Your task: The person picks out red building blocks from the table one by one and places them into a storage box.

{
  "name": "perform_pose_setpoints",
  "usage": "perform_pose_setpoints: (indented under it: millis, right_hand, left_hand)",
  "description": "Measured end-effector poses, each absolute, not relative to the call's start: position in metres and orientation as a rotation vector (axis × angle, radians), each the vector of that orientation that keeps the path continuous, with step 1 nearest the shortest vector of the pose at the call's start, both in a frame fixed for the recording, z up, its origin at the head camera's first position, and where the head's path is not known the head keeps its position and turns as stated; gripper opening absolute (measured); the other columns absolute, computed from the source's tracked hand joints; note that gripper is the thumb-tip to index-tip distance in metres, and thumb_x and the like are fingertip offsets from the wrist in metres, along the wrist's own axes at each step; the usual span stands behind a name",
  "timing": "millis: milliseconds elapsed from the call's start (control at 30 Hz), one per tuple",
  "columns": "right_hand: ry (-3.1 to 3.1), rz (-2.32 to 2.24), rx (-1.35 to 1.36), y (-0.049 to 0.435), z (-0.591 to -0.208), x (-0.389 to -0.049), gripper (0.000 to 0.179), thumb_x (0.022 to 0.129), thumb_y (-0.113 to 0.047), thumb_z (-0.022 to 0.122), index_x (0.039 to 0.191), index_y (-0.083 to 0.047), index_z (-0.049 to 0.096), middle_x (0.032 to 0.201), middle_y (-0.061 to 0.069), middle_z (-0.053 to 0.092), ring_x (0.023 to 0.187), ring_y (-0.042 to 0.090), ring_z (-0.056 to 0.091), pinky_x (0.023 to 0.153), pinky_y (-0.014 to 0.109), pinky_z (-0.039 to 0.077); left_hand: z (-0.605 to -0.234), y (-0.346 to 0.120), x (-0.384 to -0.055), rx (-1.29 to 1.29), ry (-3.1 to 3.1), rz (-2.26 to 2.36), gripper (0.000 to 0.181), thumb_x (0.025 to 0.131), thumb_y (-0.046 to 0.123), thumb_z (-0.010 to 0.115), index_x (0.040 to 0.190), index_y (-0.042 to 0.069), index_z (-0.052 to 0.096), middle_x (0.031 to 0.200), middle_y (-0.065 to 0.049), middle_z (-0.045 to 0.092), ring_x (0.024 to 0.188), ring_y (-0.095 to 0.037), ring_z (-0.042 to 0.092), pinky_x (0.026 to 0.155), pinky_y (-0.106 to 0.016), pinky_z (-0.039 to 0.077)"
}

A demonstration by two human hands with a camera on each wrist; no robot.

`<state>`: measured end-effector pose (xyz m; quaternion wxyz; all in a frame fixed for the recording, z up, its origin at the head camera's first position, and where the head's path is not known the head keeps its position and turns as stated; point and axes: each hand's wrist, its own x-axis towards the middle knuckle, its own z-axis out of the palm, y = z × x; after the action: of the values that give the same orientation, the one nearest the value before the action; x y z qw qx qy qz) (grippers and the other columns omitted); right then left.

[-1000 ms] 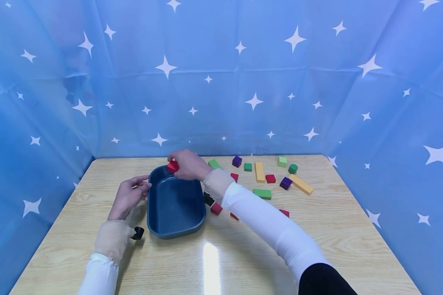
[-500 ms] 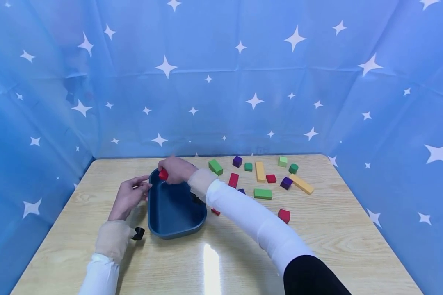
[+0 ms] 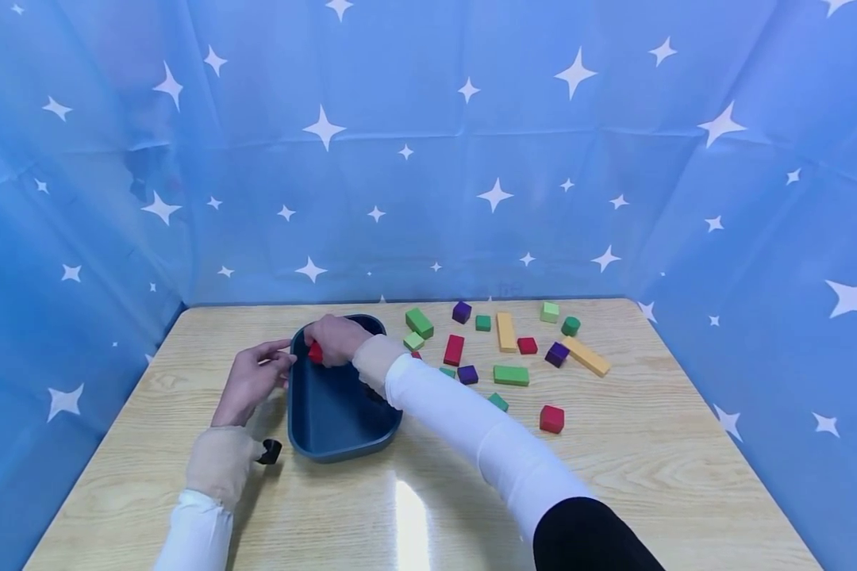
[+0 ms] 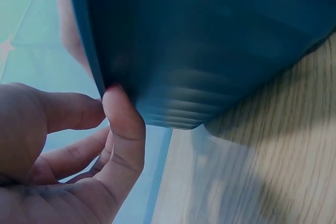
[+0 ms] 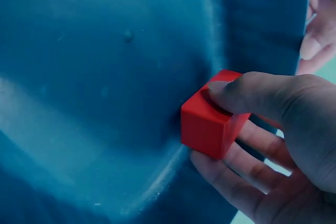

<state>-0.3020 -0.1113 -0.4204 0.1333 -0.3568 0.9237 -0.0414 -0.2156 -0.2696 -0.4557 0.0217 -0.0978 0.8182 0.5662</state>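
Note:
A deep dark blue tray [image 3: 339, 412] sits on the table. Over its far left part, my right hand [image 3: 333, 339] pinches a red block [image 5: 207, 116] between thumb and fingers. In the right wrist view the block is low in the tray, by a rounded inner corner, one end face toward the camera. My left hand [image 3: 253, 377] is at the tray's left side; in the left wrist view thumb and a finger [image 4: 123, 116] meet at its rim [image 4: 86, 30]. The right forearm covers the tray's right side in the head view.
Right of the tray lie several loose blocks: a red cube [image 3: 552, 419], a green block [image 3: 510, 375], a purple cube [image 3: 557, 354], a yellow bar [image 3: 586, 356] and a green cylinder [image 3: 570, 326]. A blue starry curtain [image 3: 428, 159] stands behind the table [image 3: 671, 452].
My right hand has carried the red block from over the tray's far rim down and left into the tray. The left hand stays at the rim.

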Motion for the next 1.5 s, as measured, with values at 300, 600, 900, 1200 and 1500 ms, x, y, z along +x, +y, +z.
perform_pose_setpoints:
  millis: [300, 600, 900, 1200, 1500]
  right_hand:
    - [2.674, -0.125, -1.021, -0.108, -0.432, -0.306, 0.029, 0.096, -0.017, 0.071, 0.125, -0.020, 0.069, 0.115, -0.002, 0.069, 0.092, 0.013, 0.061, 0.084, 0.024, 0.054]
    - [2.683, -0.145, -1.002, -0.106, -0.439, -0.307, 0.035, 0.095, -0.015, 0.073, 0.129, -0.021, 0.066, 0.116, -0.001, 0.068, 0.093, 0.014, 0.060, 0.085, 0.025, 0.054]
    - [2.628, -0.152, -0.926, -0.102, -0.436, -0.301, 0.065, 0.087, -0.033, 0.084, 0.144, -0.031, 0.054, 0.127, -0.002, 0.064, 0.104, 0.013, 0.059, 0.095, 0.030, 0.054]
    - [2.540, -0.141, -1.075, -0.088, -0.427, -0.300, 0.093, 0.079, -0.046, 0.087, 0.157, -0.034, 0.038, 0.145, 0.000, 0.059, 0.123, 0.014, 0.057, 0.108, 0.032, 0.049]
    - [2.537, -0.312, -1.089, -0.057, -0.403, -0.296, 0.098, 0.080, -0.049, 0.086, 0.160, -0.036, 0.031, 0.163, 0.002, 0.040, 0.149, 0.027, 0.039, 0.118, 0.048, 0.043]
  left_hand:
    - [-0.457, -0.264, -0.218, -0.300, 2.530, 1.774, 0.043, 0.104, 0.011, 0.053, 0.146, 0.000, 0.054, 0.115, -0.019, 0.060, 0.078, -0.011, 0.062, 0.070, -0.029, 0.062]
    - [-0.457, -0.264, -0.218, -0.318, 2.527, 1.772, 0.043, 0.105, 0.011, 0.054, 0.146, 0.001, 0.053, 0.115, -0.018, 0.061, 0.079, -0.012, 0.062, 0.070, -0.028, 0.062]
    - [-0.457, -0.263, -0.216, -0.349, 2.520, 1.767, 0.043, 0.105, 0.011, 0.053, 0.146, 0.001, 0.053, 0.115, -0.016, 0.060, 0.080, -0.014, 0.062, 0.069, -0.026, 0.061]
    - [-0.458, -0.265, -0.214, -0.350, 2.528, 1.755, 0.042, 0.105, 0.011, 0.054, 0.147, 0.002, 0.053, 0.115, -0.016, 0.059, 0.079, -0.013, 0.062, 0.070, -0.028, 0.062]
    - [-0.455, -0.267, -0.215, -0.314, 2.547, 1.765, 0.043, 0.105, 0.012, 0.052, 0.147, 0.000, 0.052, 0.116, -0.017, 0.059, 0.074, -0.011, 0.063, 0.068, -0.026, 0.060]
